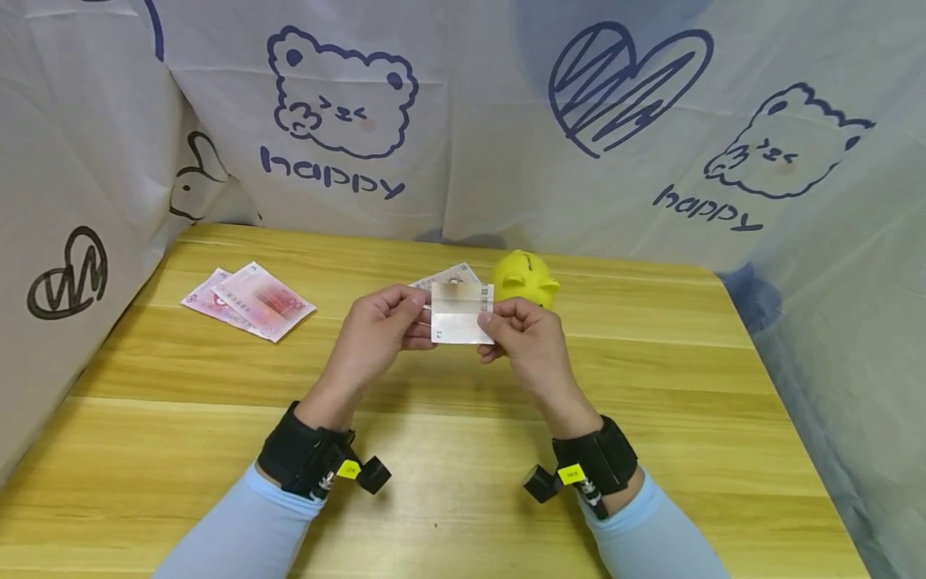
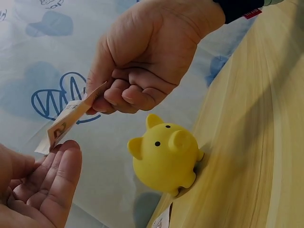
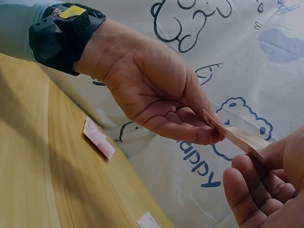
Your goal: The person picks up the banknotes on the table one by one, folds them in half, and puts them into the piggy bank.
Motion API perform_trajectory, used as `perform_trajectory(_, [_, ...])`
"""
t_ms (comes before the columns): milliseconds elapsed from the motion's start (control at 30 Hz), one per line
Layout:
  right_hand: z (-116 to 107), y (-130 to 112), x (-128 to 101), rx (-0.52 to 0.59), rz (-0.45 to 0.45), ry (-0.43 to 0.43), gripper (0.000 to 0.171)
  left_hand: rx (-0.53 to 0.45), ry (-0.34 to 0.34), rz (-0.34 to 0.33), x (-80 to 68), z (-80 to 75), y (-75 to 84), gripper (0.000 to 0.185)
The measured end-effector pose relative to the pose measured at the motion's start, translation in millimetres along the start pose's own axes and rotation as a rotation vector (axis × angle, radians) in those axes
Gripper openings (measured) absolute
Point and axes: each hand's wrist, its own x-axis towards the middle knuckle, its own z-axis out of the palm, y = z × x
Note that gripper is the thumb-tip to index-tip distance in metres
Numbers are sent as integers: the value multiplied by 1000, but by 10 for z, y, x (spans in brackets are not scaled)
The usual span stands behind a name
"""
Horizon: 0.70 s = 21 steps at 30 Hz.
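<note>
Both hands are up over the table (image 1: 651, 450) now, and the folded banknote (image 1: 461, 314) hangs between them, held in the air. The left hand (image 1: 376, 330) pinches its left edge, the right hand (image 1: 528, 338) pinches the right edge, so its long axis runs side to side, each hand equally close. The note looks pale, white below with a brownish band on top. Just behind it sits the yellow piggy bank (image 1: 524, 277), nearer the right hand; pink banknotes (image 1: 249, 301) lie well off left.
</note>
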Motion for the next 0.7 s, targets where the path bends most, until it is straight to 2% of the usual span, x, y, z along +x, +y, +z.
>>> perform_trajectory(67, [-1, -10, -5, 9, -3, 5, 18, -1, 12, -3, -2, -3, 1, 31])
perform_trajectory(300, [-3, -17, -9, 19, -9, -2, 18, 15, -54, 2, 2, 2, -3, 27])
perform_trajectory(500, [-4, -13, -9, 22, -14, -10, 18, 31, -31, 24, 3, -2, -9, 29])
perform_trajectory(700, [-2, -23, -18, 22, -3, -5, 19, 18, -42, 6, -4, -6, -4, 27])
